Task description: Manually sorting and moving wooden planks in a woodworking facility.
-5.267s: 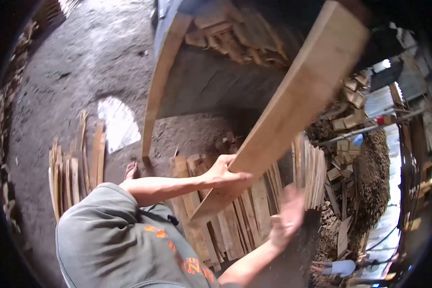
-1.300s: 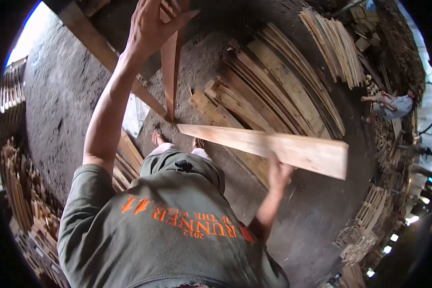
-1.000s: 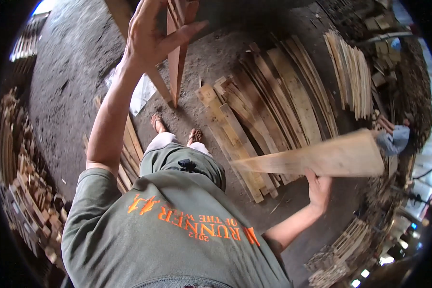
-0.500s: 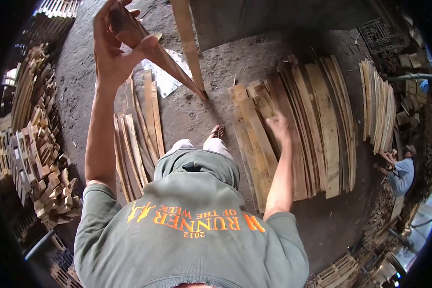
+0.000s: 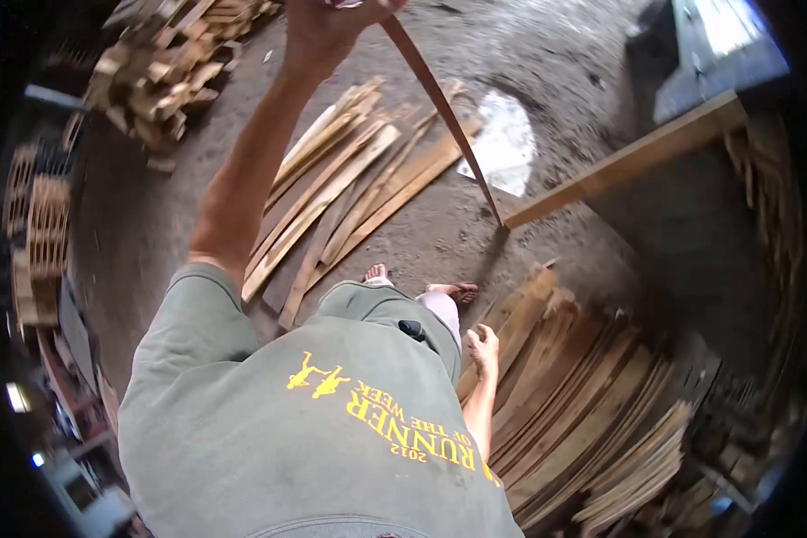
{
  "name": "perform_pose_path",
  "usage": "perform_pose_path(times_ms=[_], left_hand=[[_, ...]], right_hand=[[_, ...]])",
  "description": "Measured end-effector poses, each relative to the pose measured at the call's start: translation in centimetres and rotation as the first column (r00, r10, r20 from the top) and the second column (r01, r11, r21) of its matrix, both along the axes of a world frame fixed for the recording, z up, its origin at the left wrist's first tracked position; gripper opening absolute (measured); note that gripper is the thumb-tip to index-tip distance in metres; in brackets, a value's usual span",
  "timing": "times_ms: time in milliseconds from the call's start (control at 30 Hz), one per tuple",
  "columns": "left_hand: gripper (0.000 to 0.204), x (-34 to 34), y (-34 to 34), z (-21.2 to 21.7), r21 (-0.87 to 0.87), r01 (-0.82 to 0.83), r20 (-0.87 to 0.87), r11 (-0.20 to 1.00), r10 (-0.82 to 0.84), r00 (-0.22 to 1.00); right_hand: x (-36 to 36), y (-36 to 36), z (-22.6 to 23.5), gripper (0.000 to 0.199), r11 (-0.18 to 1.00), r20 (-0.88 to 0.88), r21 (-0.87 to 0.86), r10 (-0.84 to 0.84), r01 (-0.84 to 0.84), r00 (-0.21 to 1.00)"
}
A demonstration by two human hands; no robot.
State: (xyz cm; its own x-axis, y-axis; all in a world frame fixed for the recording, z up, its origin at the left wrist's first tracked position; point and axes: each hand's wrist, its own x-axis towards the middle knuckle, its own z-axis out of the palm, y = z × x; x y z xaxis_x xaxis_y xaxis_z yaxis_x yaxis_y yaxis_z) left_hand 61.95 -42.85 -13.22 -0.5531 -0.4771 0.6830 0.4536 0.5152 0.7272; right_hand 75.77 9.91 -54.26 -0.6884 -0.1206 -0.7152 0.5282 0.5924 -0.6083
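Raised at the top edge, my left hand (image 5: 327, 36) grips a long brown plank (image 5: 448, 117) by its upper end; part of the hand is cut off by the frame. The plank slants down to the ground, where its lower tip meets the near end of another long plank (image 5: 628, 166) reaching toward the upper right. Low beside my right hip, my right hand (image 5: 484, 350) has loosely curled fingers and holds nothing visible. Just beyond it lies a wide row of flat planks (image 5: 592, 412).
Loose planks (image 5: 341, 193) lie on the ground ahead of my left foot. A white sheet (image 5: 504, 148) is on the dirt floor beside them. A heap of short wood pieces (image 5: 157, 81) stands at upper left, stacked pallets (image 5: 48, 224) at far left. Further boards (image 5: 641, 466) lie at lower right.
My body and view have turned left, so the plank piles sit rotated in the picture. The left hand still holds its plank. My right hand has drawn back from over the right-hand planks.
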Motion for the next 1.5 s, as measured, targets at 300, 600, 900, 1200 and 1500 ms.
perform_pose_path(times_ms=[300, 600, 900, 1200, 1500], left_hand=[[0.066, 34.1, -11.6, -3.0, 0.169, -0.757, -0.078, 0.632, 0.774, 0.628], [0.071, 63.9, -10.7, -26.1, 0.336, -0.673, 0.601, -0.659, 0.7, -0.385], [0.153, 69.0, -12.4, -32.8, 0.137, -0.849, 0.964, -0.51, 0.266, -0.004], [0.111, 36.7, 3.4, -44.4, 0.525, -0.848, 0.754, -0.066, -0.427, 0.5], [0.05, 21.5, 12.8, -46.2, 0.395, -0.515, 0.904, 0.761, -0.421, 0.073]], right_hand=[[-7.2, -13.1, 3.1, 0.045, 0.946, -0.052, -0.252, 0.196, -0.202, 0.979], [-7.6, -21.6, 2.3, 0.041, 0.72, -0.262, -0.089, 0.65, -0.688, 0.714], [-9.4, -21.8, 6.5, 0.046, 0.586, -0.141, 0.003, 0.802, -0.81, 0.58], [-8.1, -14.6, 5.2, 0.039, 0.778, -0.228, -0.141, 0.577, -0.613, 0.785], [-2.9, 5.6, 3.0, 0.029, 0.918, 0.21, 0.067, -0.395, 0.39, 0.894]])
